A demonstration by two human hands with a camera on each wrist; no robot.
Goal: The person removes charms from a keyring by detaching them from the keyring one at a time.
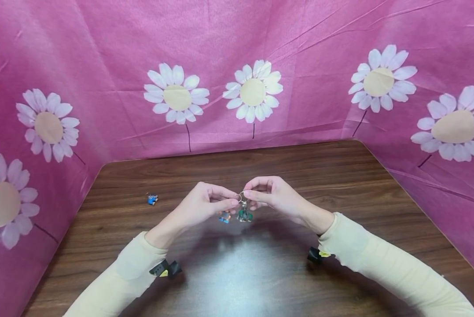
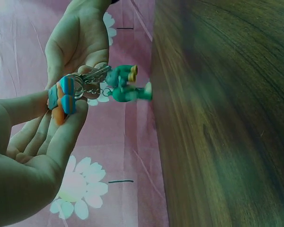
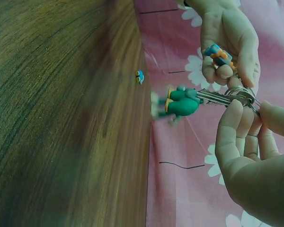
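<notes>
Over the middle of the table, both hands meet fingertip to fingertip. My left hand (image 1: 197,204) pinches a metal ring, with an orange and blue figure keychain (image 2: 64,97) hanging at its fingers. Between thumb and fingers, my right hand (image 1: 278,199) grips a key ring (image 3: 246,98) that carries metal keys (image 3: 213,97). Green figure charms (image 3: 182,105) dangle below the keys, slightly blurred. In the head view the two rings overlap at the fingertips; whether they are linked I cannot tell.
A small blue figure keychain (image 1: 152,199) with its own ring lies on the wooden table (image 1: 126,185), left of the hands. Pink cloth (image 1: 205,35) printed with daisies stands around the table's back and sides.
</notes>
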